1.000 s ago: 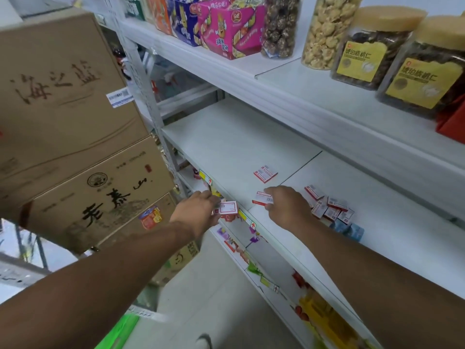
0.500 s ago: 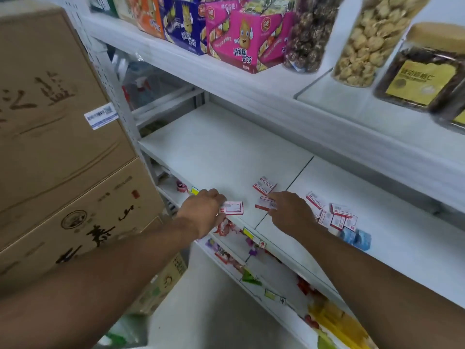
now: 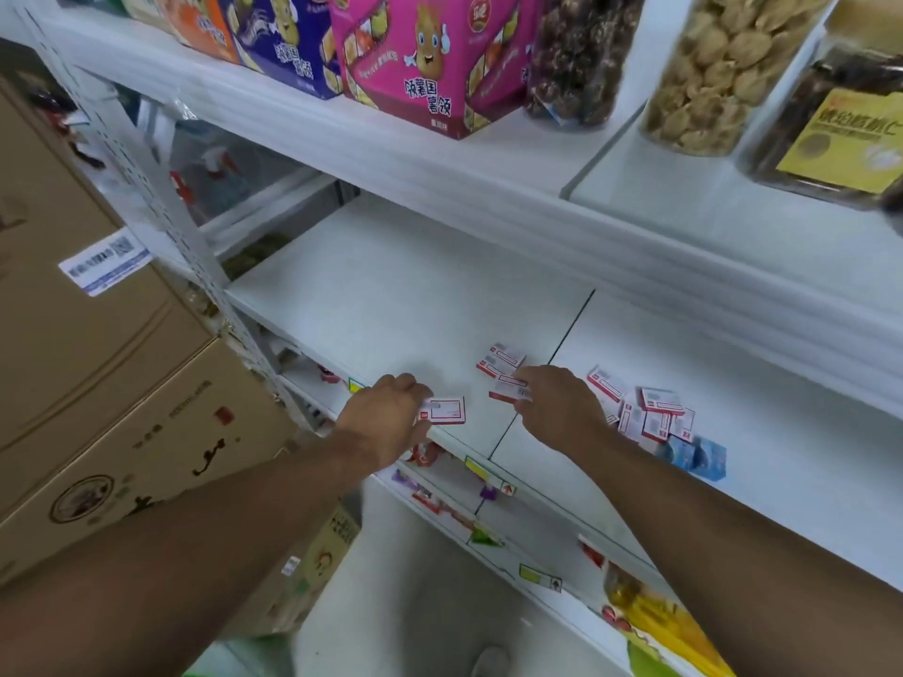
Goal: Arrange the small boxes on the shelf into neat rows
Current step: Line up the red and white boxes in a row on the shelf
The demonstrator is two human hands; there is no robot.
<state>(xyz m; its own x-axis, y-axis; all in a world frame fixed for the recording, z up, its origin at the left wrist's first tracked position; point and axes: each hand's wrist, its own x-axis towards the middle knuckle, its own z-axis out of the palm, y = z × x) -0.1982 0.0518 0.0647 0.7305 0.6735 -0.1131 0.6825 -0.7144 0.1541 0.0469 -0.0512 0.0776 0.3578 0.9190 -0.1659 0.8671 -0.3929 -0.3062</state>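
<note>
Head view: two bare arms reach onto a white shelf (image 3: pixel 391 295) whose board is split by a dark seam running from the front edge toward the back. The left hand (image 3: pixel 386 422) sits at the front edge, left of the seam, its fingers curled over the left end of one small red-and-white box (image 3: pixel 442 410) that lies flat just inside the edge. The right hand (image 3: pixel 557 408) is right of the seam, a little further in from the front edge, its fingers pinching a second small box (image 3: pixel 508 389) that lies over the seam line. Just behind that box, toward the back of the shelf, another red-and-white box (image 3: pixel 501 360) lies flat and askew, left of the seam. Right of the right hand, a loose heap of small boxes (image 3: pixel 650 415) lies jumbled near the front edge, several overlapping and at different angles. A small blue box (image 3: pixel 694 454) lies at the heap's front right, close to the edge.

On the shelf above stand a pink snack carton (image 3: pixel 420 61) and a purple carton (image 3: pixel 288 41) beside it, then clear jars: one of dark round snacks (image 3: pixel 576 56), one of pale nuts (image 3: pixel 723 66) and one with a yellow label (image 3: pixel 835 134). Stacked brown cardboard cartons (image 3: pixel 97 334) fill the left side, beyond the shelf's perforated upright. Coloured price tags (image 3: pixel 476 469) line the front edge of the shelf
</note>
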